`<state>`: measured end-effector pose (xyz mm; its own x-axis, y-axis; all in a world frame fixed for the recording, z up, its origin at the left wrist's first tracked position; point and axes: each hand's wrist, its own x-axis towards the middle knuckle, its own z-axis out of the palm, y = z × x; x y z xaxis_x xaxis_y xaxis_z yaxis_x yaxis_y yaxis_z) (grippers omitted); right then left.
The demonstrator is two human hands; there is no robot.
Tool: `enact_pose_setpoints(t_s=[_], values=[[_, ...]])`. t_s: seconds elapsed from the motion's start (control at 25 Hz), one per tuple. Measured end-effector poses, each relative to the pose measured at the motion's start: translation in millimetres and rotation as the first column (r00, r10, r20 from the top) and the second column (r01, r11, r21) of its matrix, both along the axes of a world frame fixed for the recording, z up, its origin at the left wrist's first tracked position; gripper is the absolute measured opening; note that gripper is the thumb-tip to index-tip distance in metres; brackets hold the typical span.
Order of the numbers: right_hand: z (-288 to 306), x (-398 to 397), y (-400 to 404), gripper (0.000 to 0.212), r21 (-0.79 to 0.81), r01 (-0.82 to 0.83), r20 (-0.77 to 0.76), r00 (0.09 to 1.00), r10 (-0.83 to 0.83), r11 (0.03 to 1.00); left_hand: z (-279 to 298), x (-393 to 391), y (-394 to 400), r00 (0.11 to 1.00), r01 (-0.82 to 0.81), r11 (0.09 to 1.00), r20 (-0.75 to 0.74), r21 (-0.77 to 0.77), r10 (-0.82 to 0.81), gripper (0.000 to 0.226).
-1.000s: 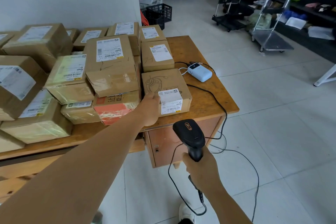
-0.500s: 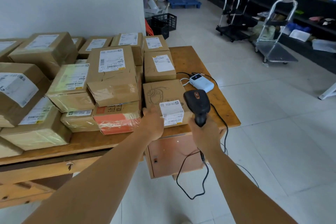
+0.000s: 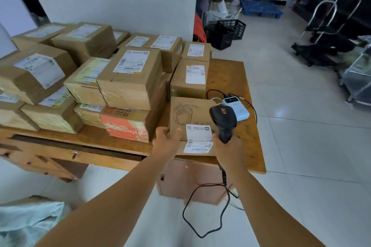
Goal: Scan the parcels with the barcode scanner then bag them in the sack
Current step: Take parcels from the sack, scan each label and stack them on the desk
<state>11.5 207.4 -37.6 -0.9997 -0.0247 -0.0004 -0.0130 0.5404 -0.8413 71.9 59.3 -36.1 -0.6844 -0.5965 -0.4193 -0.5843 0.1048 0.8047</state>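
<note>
Scanner head now hovering over the parcel label.
Right hand [image 3: 228,151] is clenching the barcode scanner [image 3: 223,119]; left hand [image 3: 167,142] is grasping the cardboard parcel [image 3: 190,114] at the counter [image 3: 247,146] edge.

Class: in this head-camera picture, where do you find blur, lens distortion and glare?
Head view: the parcels at far left and the pale sack are smeared by blur; wide-angle bending curves the table edge; soft window glare shines on the floor tiles.
</note>
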Motion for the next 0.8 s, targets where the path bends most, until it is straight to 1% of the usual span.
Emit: enact_pose_setpoints(t_s=[0.08,0.16,0.24,0.4,0.52,0.64,0.72,0.8], values=[[1,5,16,0.013,-0.05,0.023,0.001,1.0,-0.023,0.998,5,2,14,0.997,-0.051,0.998,-0.05,0.042,0.053,0.04],[12,7,27,0.012,-0.114,0.021,-0.033,0.999,-0.025,0.993,30,-2,28,0.98,-0.1,0.99,-0.163,0.102,0.116,0.03],[32,6,33,0.011,-0.161,0.003,-0.069,0.997,-0.015,0.987,54,-12,36,0.949,-0.142,0.987,-0.274,0.076,0.158,0.028],[75,-5,29,0.014,-0.239,-0.109,-0.119,0.989,0.082,0.965,94,-26,31,0.885,-0.213,0.976,-0.433,-0.054,0.169,0.032],[107,-12,13,0.024,-0.269,-0.15,-0.184,0.978,0.102,0.951,123,-23,19,0.829,-0.254,0.964,-0.53,-0.074,0.178,0.041],[136,-12,-13,0.02,-0.346,-0.237,-0.254,0.955,0.153,0.908,148,-11,-3,0.791,-0.302,0.947,-0.583,-0.111,0.184,0.051],[153,-8,-35,0.016,-0.366,-0.301,-0.297,0.935,0.196,0.88,166,3,-21,0.736,-0.363,0.927,-0.639,-0.093,0.224,0.059],[168,2,-63,0.02,-0.375,-0.37,-0.322,0.912,0.255,0.85,178,22,-43,0.677,-0.437,0.898,-0.677,-0.053,0.29,0.062]])
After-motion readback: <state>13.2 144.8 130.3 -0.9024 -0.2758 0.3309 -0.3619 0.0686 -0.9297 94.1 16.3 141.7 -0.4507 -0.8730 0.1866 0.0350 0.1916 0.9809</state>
